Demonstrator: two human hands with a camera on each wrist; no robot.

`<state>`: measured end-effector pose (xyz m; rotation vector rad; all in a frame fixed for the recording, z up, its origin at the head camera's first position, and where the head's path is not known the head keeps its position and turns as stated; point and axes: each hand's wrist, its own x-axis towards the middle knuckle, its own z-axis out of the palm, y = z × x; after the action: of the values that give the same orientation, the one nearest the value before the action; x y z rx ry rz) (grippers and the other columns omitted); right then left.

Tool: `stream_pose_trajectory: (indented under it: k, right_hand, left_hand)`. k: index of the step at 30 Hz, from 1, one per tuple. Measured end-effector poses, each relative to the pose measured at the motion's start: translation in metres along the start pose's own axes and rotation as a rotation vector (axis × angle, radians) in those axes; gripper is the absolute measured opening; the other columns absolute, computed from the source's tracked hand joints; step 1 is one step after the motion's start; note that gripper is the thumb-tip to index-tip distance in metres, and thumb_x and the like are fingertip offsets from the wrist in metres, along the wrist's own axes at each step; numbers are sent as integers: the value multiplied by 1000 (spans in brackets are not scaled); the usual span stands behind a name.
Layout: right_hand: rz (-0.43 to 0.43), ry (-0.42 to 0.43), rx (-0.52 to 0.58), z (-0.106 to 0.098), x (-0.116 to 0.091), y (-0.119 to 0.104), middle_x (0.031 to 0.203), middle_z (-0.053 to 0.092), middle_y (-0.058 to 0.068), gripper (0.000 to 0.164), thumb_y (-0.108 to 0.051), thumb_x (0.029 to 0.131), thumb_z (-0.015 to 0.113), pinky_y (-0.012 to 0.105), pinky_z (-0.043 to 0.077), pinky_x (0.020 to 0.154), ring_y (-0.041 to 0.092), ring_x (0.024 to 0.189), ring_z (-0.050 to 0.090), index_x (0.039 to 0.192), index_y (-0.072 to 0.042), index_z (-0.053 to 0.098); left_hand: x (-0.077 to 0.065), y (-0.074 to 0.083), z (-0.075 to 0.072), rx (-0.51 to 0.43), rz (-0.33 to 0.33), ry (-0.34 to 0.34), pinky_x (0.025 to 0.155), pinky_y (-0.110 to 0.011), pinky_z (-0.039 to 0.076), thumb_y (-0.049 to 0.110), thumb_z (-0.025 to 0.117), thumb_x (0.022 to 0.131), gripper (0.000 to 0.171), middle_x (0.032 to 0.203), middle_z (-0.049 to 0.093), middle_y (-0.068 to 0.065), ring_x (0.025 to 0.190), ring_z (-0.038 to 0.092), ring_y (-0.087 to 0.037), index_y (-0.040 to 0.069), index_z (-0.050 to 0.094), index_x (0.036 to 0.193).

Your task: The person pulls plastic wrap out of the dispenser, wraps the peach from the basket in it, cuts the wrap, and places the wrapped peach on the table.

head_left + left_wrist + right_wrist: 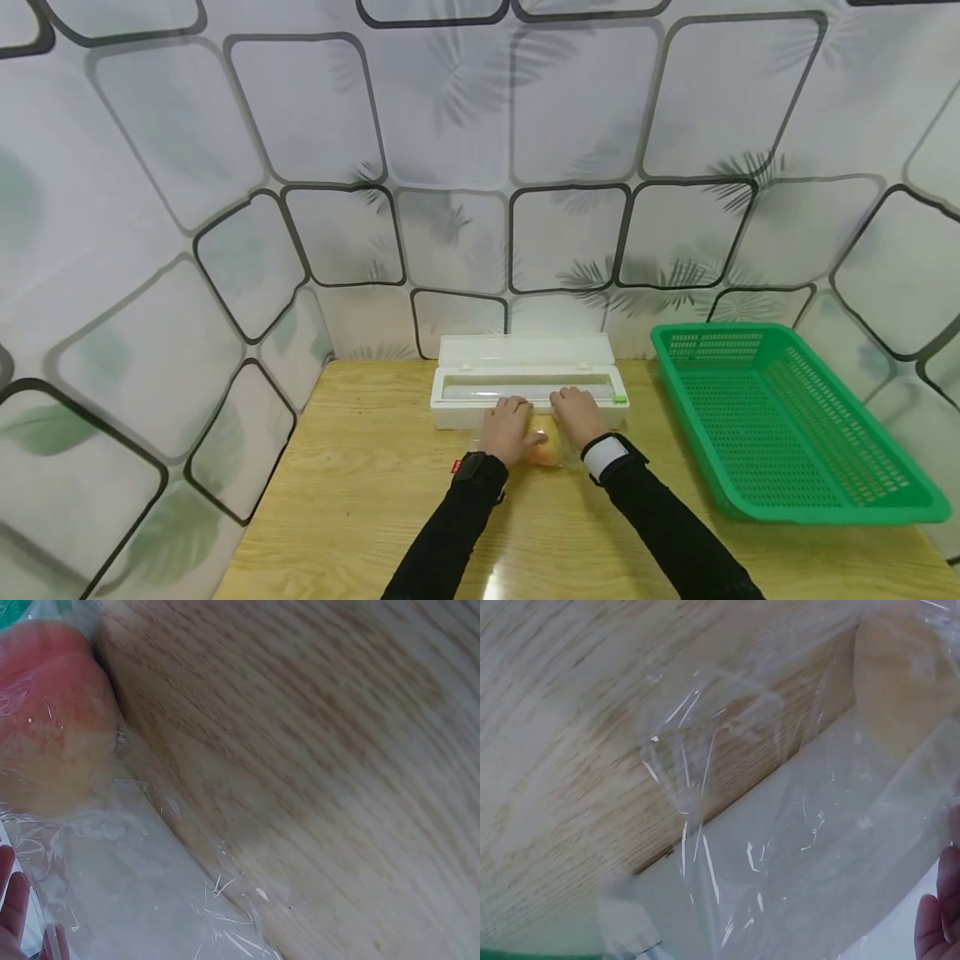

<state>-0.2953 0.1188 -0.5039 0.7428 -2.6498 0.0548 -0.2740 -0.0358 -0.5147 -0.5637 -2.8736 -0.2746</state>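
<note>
- Clear bag (150,889), with a round yellow-and-pink fruit (550,447) inside it, lies at the front of a white appliance (459,412), on the near side and between the two hands. Its film is wrinkled and shiny, and in both wrist views it spreads across the appliance's pale front wall.
- Left hand (506,429) reaches to the appliance's front edge, left of the fruit. Its thumb points across toward the fruit, and the fingers lie at the edge; whether its grip pinches the film or only rests on it, I cannot tell.
- Right hand (579,420) is at the same edge, right of the fruit, with film beside its fingertips in the right wrist view. Its thumb is hidden, so I cannot tell whether this grip is closed on the bag.
- Lid (525,350) of the appliance stands raised at the back, with the long trough uncovered; a small green tab (619,398) sits at the right end.
- Green basket (832,513) stands to the right of the appliance, on the wooden counter (360,492).
- Dark sleeves (450,542) cover both forearms, with a white band (604,457) on the right wrist.
- Patterned wall covering (457,237) rises behind the counter.
</note>
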Motion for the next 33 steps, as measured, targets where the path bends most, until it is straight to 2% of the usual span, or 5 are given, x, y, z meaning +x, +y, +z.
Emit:
stream_pose_trajectory:
  k: [9,16,21,26,33]
  right_hand:
    - [-51,-39,23,4,-10,2,72,51,6,16,5,72,65,36,40,57,23,69,50,77,-5,54]
    - [70,109,229,4,-23,5,74,49,5,9,2,78,60,37,40,59,24,70,48,77,-5,55]
    - [61,175,348,-3,-28,5,83,53,10,12,3,75,61,40,43,66,28,79,51,85,-1,57]
    - [53,8,437,-12,-28,-1,102,54,12,38,-14,71,68,42,43,79,28,95,51,104,-1,55]
    - [30,-281,335,-10,-32,-12,117,53,15,84,-52,63,71,45,35,91,31,108,47,124,0,46]
  left_hand:
    - [-1,-2,7,9,30,29,81,-36,38,54,60,74,56,114,49,-2,102,41,-21,15,57,115]
    - [-8,-1,7,-32,81,33,79,-38,39,52,63,71,46,118,48,-1,104,42,-22,20,59,104]
    - [-19,2,2,15,120,41,78,-36,37,52,64,70,49,112,54,3,104,44,-18,16,59,103]
    - [-29,3,3,46,172,97,76,-35,39,51,66,67,54,102,57,4,98,46,-15,17,57,109]
    - [-43,4,10,74,257,199,76,-35,40,47,69,68,38,100,52,4,96,45,-15,24,59,97]
